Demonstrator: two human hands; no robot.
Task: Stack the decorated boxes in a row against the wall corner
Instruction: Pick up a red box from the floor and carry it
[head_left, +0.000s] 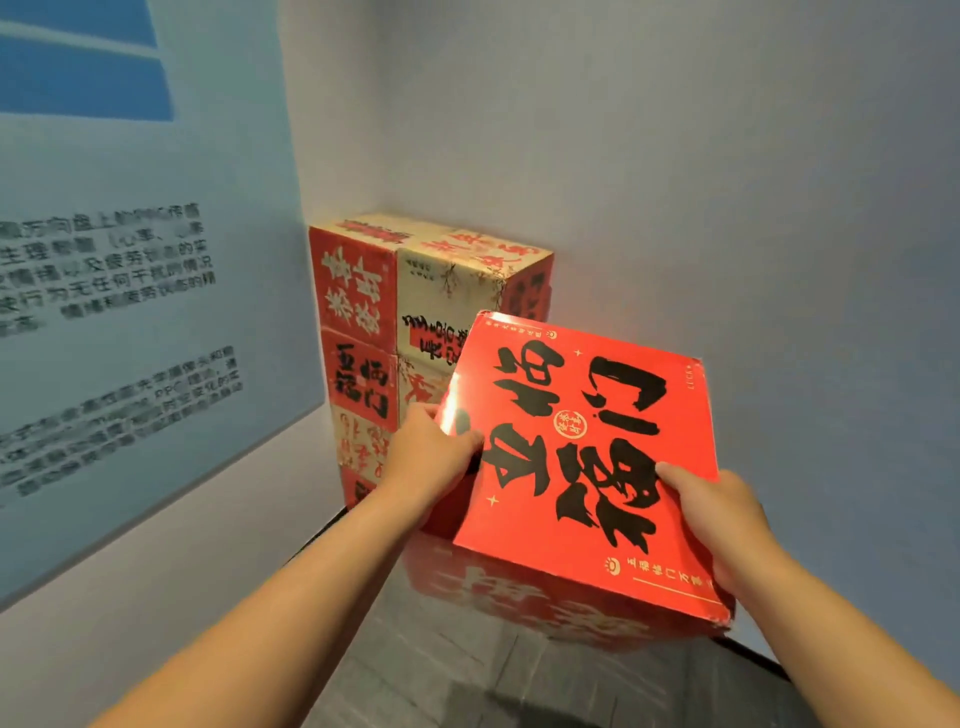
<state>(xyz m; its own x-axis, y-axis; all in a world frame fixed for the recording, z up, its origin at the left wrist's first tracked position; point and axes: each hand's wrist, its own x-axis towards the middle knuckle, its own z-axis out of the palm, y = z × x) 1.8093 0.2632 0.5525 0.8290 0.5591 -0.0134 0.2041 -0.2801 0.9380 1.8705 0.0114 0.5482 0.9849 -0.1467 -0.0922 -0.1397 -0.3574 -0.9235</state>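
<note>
Two opposite edges of red box (582, 452) gripped by left hand (431, 457) and right hand (717, 519); stacked boxes (395, 291) just behind, in wall corner (297, 171); floor (467, 675) visible in front.

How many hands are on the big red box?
2. The left hand grips the red box at its left edge, beside the stacked boxes; the right hand holds its near right edge.

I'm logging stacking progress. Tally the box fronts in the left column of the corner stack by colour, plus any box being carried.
Red cardboard box fronts in the left column: 3
Cream cardboard box fronts in the left column: 1
Red cardboard box with black calligraphy, gripped by left hand and right hand: 1
Total: 5
</note>
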